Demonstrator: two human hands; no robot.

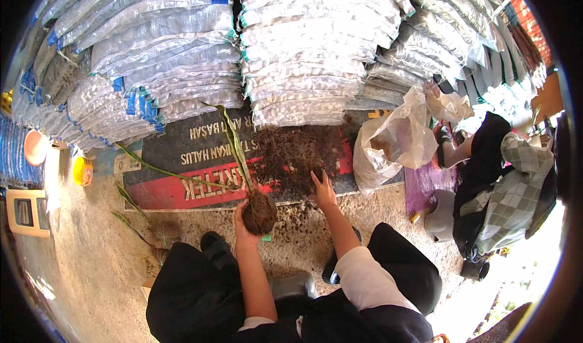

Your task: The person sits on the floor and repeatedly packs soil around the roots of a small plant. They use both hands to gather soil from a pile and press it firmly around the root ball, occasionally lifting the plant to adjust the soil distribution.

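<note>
My left hand (pixel 244 228) cups the side of a round, root-bound ball (pixel 260 213) of a snake plant, just in front of the banner's near edge. A long, yellow-edged leaf (pixel 234 145) rises from the ball, and another thin leaf (pixel 168 172) slants off to the left. My right hand (pixel 324 192) is at the near edge of a heap of dark brown fibrous growing medium (pixel 291 149), fingers apart and holding nothing visible. Beneath the heap lies a black and red printed banner (pixel 155 192) bearing large lettering.
Tall stacks of filled plastic sacks (pixel 300 70) stand behind the banner. An opened clear plastic bag (pixel 387 156) is at its right end. Farther right sits another person in a checked garment (pixel 514 192). More bare-rooted plants (pixel 164 231) lie left; a yellow container (pixel 82 171) stands beyond.
</note>
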